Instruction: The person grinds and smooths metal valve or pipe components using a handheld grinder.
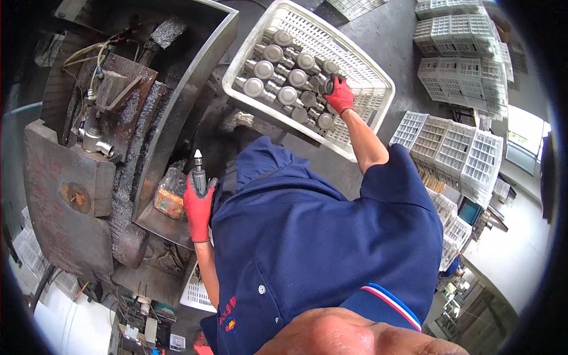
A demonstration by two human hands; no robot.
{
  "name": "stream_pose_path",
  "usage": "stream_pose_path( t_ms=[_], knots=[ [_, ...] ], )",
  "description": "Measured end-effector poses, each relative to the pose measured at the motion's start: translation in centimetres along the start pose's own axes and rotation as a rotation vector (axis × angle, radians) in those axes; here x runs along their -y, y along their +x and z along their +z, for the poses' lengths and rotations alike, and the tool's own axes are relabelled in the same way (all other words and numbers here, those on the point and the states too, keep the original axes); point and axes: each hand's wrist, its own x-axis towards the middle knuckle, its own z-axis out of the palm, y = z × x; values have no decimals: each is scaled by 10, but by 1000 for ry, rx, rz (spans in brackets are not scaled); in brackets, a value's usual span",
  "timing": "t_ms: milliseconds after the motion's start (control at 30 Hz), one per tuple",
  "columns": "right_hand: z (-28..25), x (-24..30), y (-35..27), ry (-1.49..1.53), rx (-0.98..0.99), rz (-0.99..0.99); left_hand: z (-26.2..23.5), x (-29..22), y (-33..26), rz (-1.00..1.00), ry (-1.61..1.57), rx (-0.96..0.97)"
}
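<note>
Metal cylindrical parts (288,77) lie in rows inside the white plastic crate (378,89), which sits at about 1 o'clock from the person's torso on the dark bench (390,35). The right hand (339,94), in a red glove, reaches into the crate at the 3 o'clock end of the rows, its fingers closed around one dark part at the edge of the stack. The left hand (198,207), also red-gloved, sits at 9 o'clock from the torso and is clamped around a dark pointed tool (198,171) held upright, tip toward 12 o'clock. Just beside that hand, at 9 o'clock, a crumpled plastic bag (168,195) rests on the rusty machine bed (77,195). A small metal fitting (94,139) is mounted on the fixture at 10 o'clock. Stacks of empty white crates (461,65) stand at 2 o'clock, well apart.

The step in hand appears to be picking a part from the crate. The next move probably calls for lifting it clear of the neighbouring parts without disturbing the rows, while keeping the tool steady.
</note>
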Motion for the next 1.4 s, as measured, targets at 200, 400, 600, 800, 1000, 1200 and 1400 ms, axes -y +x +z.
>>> stream_pose_path(
  t_ms=[200, 400, 600, 800, 1000, 1200, 1400],
  knots=[
    [46, 16, 25, -241, -49, -85, -3, -13, -9, -115, 108, -83],
    [69, 27, 26, 69, -173, -73, -5, -9, -21, -194, 104, -134],
    [28, 38, 17, 156, -427, -413, -21, -24, -39, -188, -10, -269],
    [-41, 276, -89, 741, 634, -777, -25, -28, -88, -238, -119, -452],
    [-21, 397, -280, 536, 1390, -1166, -17, 0, -130, -138, -53, -815],
    [6, 405, -335, 559, 1436, -955, -5, 108, -246, -619, -240, -1236],
    [13, 396, -348, 416, 1428, -952, 77, 336, -365, -1114, -214, -1436]
  ],
)
